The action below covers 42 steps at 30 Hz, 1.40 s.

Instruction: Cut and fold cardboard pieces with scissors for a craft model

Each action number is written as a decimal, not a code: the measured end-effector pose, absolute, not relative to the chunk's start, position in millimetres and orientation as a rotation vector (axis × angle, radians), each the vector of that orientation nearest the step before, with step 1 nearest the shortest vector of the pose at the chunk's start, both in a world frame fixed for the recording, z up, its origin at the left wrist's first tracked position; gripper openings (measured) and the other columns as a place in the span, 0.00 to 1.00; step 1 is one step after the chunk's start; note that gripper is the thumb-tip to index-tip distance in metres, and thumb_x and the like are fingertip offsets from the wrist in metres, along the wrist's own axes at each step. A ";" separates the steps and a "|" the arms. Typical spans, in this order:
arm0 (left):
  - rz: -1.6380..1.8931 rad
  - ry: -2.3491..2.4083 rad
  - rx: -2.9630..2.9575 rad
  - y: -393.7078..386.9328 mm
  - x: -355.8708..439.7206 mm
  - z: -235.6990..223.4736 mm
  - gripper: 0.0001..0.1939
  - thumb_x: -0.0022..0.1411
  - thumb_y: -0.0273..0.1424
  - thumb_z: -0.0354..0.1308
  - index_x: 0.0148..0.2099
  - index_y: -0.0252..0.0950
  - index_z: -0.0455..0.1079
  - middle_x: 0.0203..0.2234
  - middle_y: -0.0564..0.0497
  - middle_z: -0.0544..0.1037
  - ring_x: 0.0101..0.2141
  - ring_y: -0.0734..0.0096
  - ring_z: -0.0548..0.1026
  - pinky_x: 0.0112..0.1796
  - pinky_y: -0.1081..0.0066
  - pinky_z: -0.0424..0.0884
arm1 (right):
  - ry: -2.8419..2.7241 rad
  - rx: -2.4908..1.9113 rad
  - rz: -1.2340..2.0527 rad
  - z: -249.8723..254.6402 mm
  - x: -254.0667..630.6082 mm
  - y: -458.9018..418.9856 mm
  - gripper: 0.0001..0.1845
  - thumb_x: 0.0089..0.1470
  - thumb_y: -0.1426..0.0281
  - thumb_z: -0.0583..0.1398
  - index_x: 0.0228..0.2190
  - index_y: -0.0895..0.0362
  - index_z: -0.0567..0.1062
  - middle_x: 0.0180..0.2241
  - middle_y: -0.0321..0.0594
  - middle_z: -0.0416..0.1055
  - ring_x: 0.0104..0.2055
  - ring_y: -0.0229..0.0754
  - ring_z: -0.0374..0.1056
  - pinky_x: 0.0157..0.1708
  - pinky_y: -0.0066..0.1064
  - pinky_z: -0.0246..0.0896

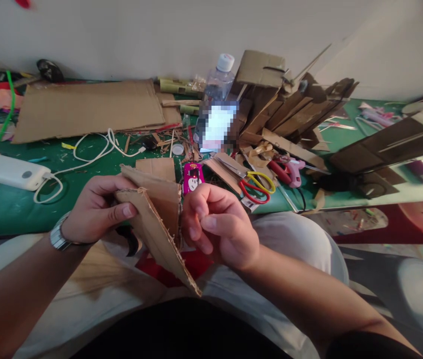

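A folded piece of brown corrugated cardboard [157,219] with ragged edges is held over my lap. My left hand [97,209], with a metal watch on the wrist, grips its left flap, thumb on top. My right hand [215,224] is curled closed against the cardboard's right edge, fingers pinching that edge. A dark curved object shows under my left hand; I cannot make out what it is.
A green mat [5,209] holds a white power bank [7,172] with its cable, a flat cardboard sheet [88,107], a plastic water bottle [217,99], red-and-yellow scissors [256,187], a pink glue gun [290,169], a pink cutter [192,177] and a heap of cardboard scraps [294,109].
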<state>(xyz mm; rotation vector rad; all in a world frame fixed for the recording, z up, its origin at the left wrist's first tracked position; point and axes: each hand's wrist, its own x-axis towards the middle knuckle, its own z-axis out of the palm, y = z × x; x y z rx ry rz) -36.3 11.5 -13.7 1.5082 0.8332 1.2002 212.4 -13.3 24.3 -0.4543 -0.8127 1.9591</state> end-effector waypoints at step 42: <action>1.142 0.728 1.459 13.2 -36.7 -25.0 0.10 0.59 0.38 0.76 0.40 0.40 0.84 0.29 0.51 0.80 0.26 0.71 0.78 0.24 0.76 0.75 | -0.742 -0.487 1.767 10.9 215.2 -2.4 0.07 0.47 0.70 0.78 0.28 0.51 0.87 0.21 0.29 0.78 0.14 0.26 0.58 0.14 0.20 0.53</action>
